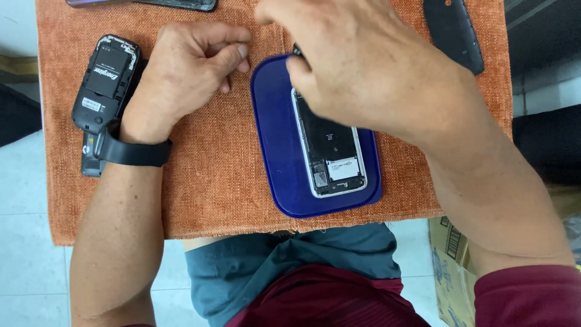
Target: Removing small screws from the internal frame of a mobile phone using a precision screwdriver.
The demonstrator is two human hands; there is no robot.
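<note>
While an opened smartphone with a silver frame and bare black insides (330, 151) lies lengthwise on a glossy dark blue rounded plastic tray (275, 145), the right hand (363, 72) is held curled over the phone's far end, fingertips pinched at something small and dark that cannot be made out. The left hand (193, 66) is rested as a loose fist on the rust-orange woven cloth mat (212, 181), just beside the tray's left rim, with nothing seen in its grasp; a black wristband (130, 150) is worn on that arm.

The step in hand appears to be fine work at the phone's top edge, best done with light, steady pressure and the phone kept flat on the tray.

Left of the wrist a black handset with its back removed and battery showing (104, 91) is laid on the mat. A dark curved back cover (454, 33) sits at the top right corner, and a dark device edge (175, 3) at the top. Bare mat is left between the tray and the near edge, beyond which the person's lap is seen; the tray's right side lies near the mat's border.
</note>
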